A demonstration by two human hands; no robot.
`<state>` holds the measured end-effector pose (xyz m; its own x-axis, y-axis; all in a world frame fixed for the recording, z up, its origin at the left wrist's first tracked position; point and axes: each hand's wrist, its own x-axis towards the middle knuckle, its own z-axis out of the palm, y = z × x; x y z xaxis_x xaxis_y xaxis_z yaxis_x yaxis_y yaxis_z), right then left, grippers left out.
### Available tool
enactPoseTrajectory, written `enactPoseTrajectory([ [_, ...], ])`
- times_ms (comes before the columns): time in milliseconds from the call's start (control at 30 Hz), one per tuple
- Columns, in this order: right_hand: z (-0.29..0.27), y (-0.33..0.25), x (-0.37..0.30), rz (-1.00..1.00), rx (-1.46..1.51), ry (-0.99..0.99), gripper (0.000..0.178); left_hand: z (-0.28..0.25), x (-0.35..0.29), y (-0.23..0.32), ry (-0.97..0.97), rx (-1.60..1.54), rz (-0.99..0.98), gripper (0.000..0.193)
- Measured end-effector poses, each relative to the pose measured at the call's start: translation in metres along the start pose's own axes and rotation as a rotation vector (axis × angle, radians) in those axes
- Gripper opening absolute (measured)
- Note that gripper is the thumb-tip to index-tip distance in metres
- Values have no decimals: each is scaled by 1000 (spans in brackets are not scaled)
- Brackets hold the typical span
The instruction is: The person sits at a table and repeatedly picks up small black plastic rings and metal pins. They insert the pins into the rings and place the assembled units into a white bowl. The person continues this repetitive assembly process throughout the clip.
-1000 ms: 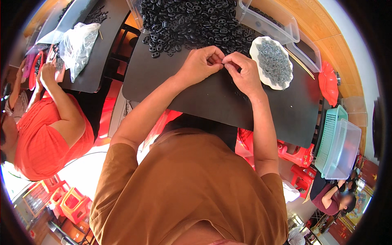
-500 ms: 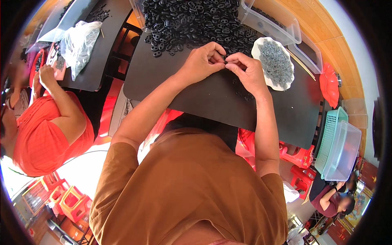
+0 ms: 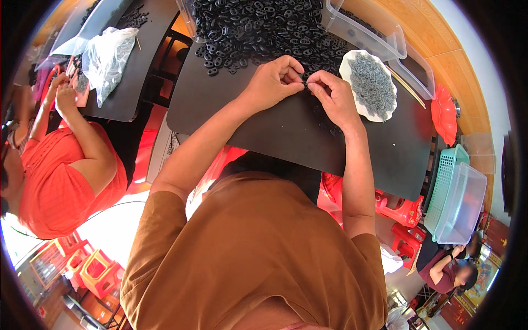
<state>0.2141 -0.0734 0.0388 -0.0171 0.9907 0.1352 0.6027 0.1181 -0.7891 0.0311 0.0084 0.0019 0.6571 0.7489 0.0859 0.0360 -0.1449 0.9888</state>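
Both my hands meet over the dark table (image 3: 247, 135), fingertips nearly touching. Thumb and fingers of my left hand (image 3: 270, 85) are pinched at a small black piece, mostly hidden by the fingers. From the other side my right hand (image 3: 334, 100) pinches at the same spot. Just beyond them spreads a large heap of black oval plastic pieces (image 3: 258, 30) with holes. To the right of my right hand sits a white scalloped dish (image 3: 380, 117) full of small grey translucent parts (image 3: 372, 82). A few tiny black bits (image 3: 329, 128) lie beside my right wrist.
Clear plastic bins (image 3: 379, 41) stand at the far right, near thin wooden sticks (image 3: 407, 88) and a red dish (image 3: 444, 114). A green basket (image 3: 443, 184) is at right. On the left, a person in red (image 3: 71, 170) works at another table with a plastic bag (image 3: 110, 60).
My right fingertips have shifted slightly to the right, away from the left ones. My left hand stays almost where it was. The person at left has raised both hands closer together.
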Motion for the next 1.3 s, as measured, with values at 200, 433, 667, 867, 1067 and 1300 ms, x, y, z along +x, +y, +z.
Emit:
enactPoseTrajectory([
  [200, 3, -5, -1, -134, -212, 21, 7, 1, 0, -1, -19, 36, 16, 26],
  [433, 7, -13, -2, -205, -425, 9, 9, 2, -1, -3, -43, 56, 28, 23],
  [667, 5, -10, -1, -123, -294, -8, 12, 2, 1, -9, -13, -23, 44, 21],
  [867, 2, 3, -2, 46, 203, 77, 20, 0, 2, -1, 63, -297, -52, 21],
  [1067, 12, 14, -2, 122, 415, 48, 9, 5, -1, -2, 27, -284, -56, 21],
  [1300, 3, 21, -2, 179, 409, 57, 6, -23, -6, -11, 238, 117, 70, 16],
])
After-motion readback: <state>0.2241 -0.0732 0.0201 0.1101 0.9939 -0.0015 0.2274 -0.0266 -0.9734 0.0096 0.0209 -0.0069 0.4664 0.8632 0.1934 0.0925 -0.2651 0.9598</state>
